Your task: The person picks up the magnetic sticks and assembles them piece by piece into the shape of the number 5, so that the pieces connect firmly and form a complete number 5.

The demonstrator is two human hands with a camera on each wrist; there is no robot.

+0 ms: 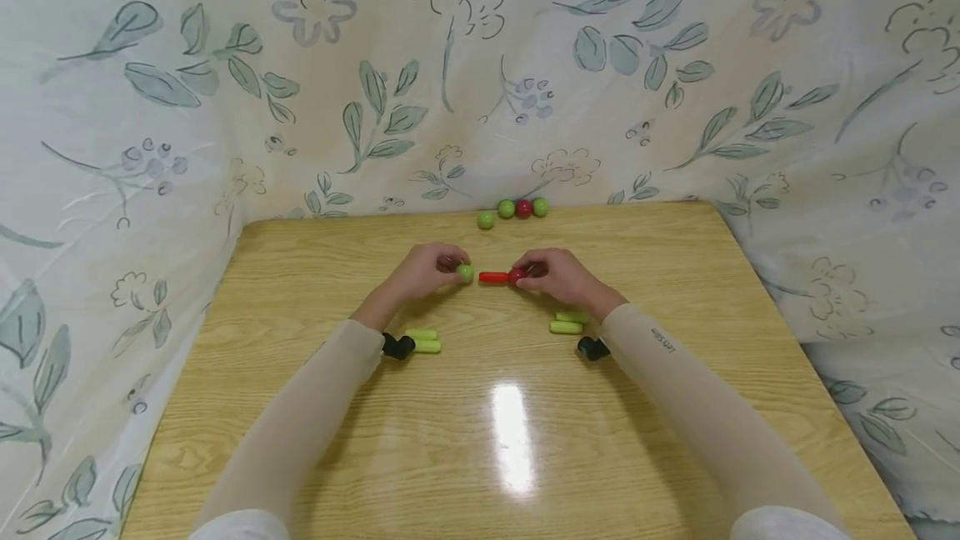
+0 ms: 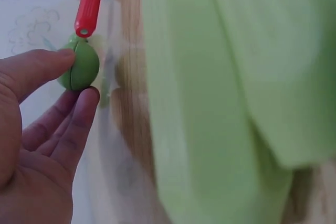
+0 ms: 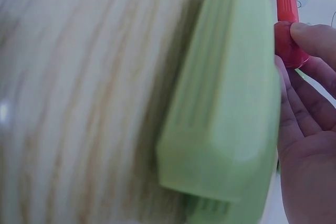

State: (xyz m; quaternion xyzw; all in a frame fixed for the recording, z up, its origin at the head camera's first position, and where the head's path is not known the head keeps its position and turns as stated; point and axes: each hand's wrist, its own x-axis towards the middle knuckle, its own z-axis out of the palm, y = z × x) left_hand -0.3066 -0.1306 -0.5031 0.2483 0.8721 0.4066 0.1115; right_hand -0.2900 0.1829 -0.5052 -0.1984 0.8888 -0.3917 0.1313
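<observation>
Between thumb and fingertips my left hand (image 1: 429,270) pinches a green ball (image 1: 466,273) with a seam around it. My right hand (image 1: 558,275) pinches a red ball (image 1: 516,277), from which a red ridged rod (image 1: 492,277) sticks out to the left. In the left wrist view the rod (image 2: 88,11) shows a small hole in its end, which points toward the green ball (image 2: 83,66). From the head view a small gap separates the rod's end and the green ball. Both hands are over the far half of the wooden table.
At the table's (image 1: 465,423) back edge sit several more balls, a red ball (image 1: 522,208) among green ones (image 1: 486,219). Light green rods lie near the left forearm (image 1: 427,347) and the right forearm (image 1: 566,327). A patterned cloth (image 1: 465,107) hangs behind.
</observation>
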